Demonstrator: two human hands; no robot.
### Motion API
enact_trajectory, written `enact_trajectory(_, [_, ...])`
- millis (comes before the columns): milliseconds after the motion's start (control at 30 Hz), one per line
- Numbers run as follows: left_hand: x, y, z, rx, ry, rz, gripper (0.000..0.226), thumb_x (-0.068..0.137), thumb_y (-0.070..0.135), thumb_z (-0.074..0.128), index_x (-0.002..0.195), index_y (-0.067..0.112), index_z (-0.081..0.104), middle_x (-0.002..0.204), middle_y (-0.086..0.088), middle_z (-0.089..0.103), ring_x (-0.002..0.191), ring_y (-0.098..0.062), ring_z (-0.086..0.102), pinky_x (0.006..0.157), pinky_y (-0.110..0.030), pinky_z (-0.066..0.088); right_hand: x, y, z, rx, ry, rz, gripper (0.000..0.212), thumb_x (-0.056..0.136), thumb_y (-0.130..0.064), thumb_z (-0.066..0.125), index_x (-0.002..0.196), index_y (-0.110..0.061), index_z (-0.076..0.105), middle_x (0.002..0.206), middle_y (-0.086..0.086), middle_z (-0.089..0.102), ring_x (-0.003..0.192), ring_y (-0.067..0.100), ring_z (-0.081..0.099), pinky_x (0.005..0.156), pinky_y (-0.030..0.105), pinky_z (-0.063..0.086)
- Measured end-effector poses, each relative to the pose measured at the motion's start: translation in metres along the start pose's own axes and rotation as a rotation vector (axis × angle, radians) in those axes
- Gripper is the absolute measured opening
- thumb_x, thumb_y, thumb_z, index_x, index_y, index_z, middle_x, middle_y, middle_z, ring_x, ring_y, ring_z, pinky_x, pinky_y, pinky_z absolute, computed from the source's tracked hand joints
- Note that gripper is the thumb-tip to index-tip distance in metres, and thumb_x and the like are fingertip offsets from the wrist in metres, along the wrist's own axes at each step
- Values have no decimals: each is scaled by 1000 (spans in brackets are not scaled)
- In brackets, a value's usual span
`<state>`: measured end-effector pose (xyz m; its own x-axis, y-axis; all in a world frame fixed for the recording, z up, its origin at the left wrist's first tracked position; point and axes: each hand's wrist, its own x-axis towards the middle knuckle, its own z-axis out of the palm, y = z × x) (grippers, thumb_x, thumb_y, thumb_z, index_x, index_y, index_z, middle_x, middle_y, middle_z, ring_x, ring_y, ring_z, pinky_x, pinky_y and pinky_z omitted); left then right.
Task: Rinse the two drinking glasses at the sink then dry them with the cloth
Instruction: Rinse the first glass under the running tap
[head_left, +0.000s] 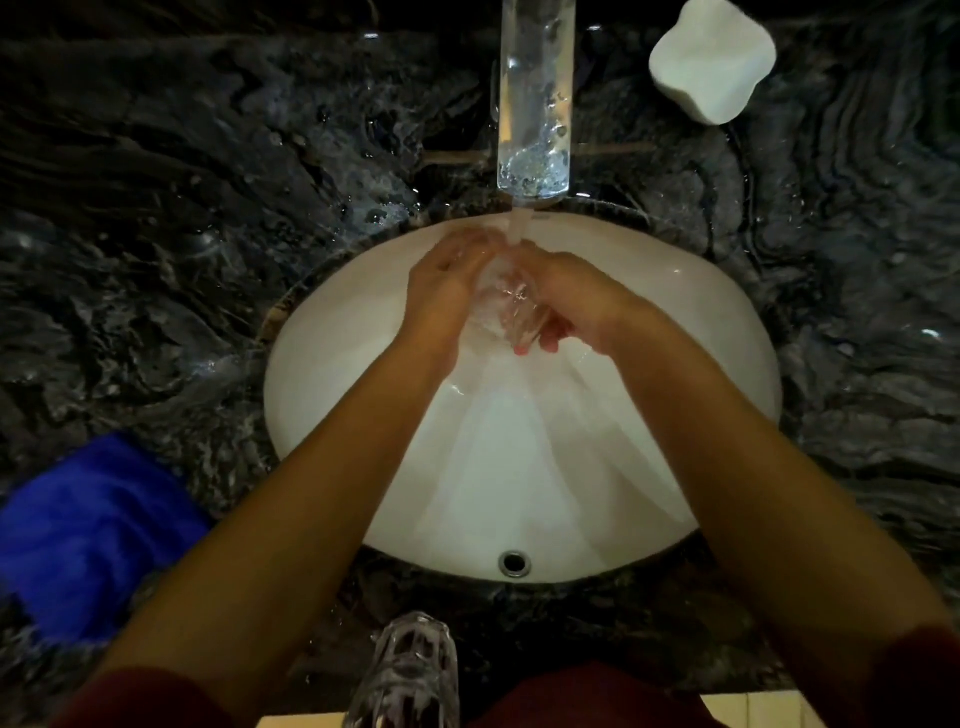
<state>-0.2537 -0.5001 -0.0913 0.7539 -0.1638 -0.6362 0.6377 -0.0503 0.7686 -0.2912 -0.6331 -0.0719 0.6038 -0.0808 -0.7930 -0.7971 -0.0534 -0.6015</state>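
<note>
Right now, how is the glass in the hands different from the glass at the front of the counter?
The held glass sits over the sink under running water, gripped between the left hand and right hand; the front glass stands on the dark counter, untouched. The held glass is tilted and mostly hidden by fingers; the front glass stands upright and in plain sight. Both are clear glass.

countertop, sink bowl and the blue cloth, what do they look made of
Countertop: dark polished stone, probably marble, going by its swirling veins and wet glints. Sink bowl: glossy white ceramic, judging by its smooth highlights. Blue cloth: soft, fuzzy fabric, perhaps microfibre.
</note>
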Motion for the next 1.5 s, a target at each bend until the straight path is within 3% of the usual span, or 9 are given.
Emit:
enact_trajectory(133, [5,1,-4,21,-102,50,18,95,7,60,107,8,74,100,-10,77,92,-25,73,81,-37,58,-2,-11,-14,93,-176,72,46,102,-55,44,110,-15,65,83,15,74,61,30,73,37,20,37])
enact_trajectory(267, [3,-2,12,-31,116,41,18,96,10,53,102,11,70,100,-10,74,91,-25,71,81,-39,58,0,-14,6,151,154,29,40,100,-48,39,101,-14,62,83,11,68,54,24,66,45,27,50])
enact_trajectory(433, [-10,0,16,-215,198,-114,22,98,12,46,93,6,67,84,-13,70,73,-26,62,59,-32,47,-5,9,43,-123,591,-335,36,100,-53,47,112,-20,56,100,1,66,87,19,64,69,33,45])
enact_trajectory(667, [-20,12,-8,-12,-140,-372,40,104,46,43,91,21,71,72,-4,68,65,-20,61,59,-28,51,-10,11,37,-537,487,-796,28,96,-36,52,98,-16,70,94,0,63,87,15,53,65,32,42])
enact_trajectory(867, [-18,8,-7,38,-198,-341,41,93,48,54,105,11,66,85,-16,61,50,-24,51,45,-22,32,-3,-14,6,115,88,-395,11,85,-17,69,85,-7,73,65,-6,70,63,8,68,61,21,53])
enact_trajectory(967, [-23,8,-2,8,-200,-315,36,97,46,53,94,12,63,85,-17,61,51,-24,51,43,-20,32,2,-7,1,394,161,-234,12,73,-18,69,77,-7,72,76,12,70,74,33,69,73,34,55])
enact_trajectory(1100, [-22,11,8,-86,-46,-272,33,104,31,41,86,13,63,66,-3,62,51,-18,52,44,-19,42,-5,3,21,714,356,-150,18,85,-28,61,79,-13,70,78,8,74,69,22,70,65,29,53])
enact_trajectory(1300, [-18,6,11,45,52,-140,28,103,23,40,102,9,63,101,-23,75,82,-30,73,67,-35,63,-23,27,48,199,557,-440,35,96,-41,62,128,-27,57,110,-9,69,96,4,69,83,23,56])
enact_trajectory(1500, [-17,15,10,273,44,58,24,100,35,53,100,12,62,105,-15,72,99,-33,70,90,-56,59,-9,17,31,-14,577,-314,34,96,-50,50,105,-21,64,89,-2,72,82,18,68,71,32,51])
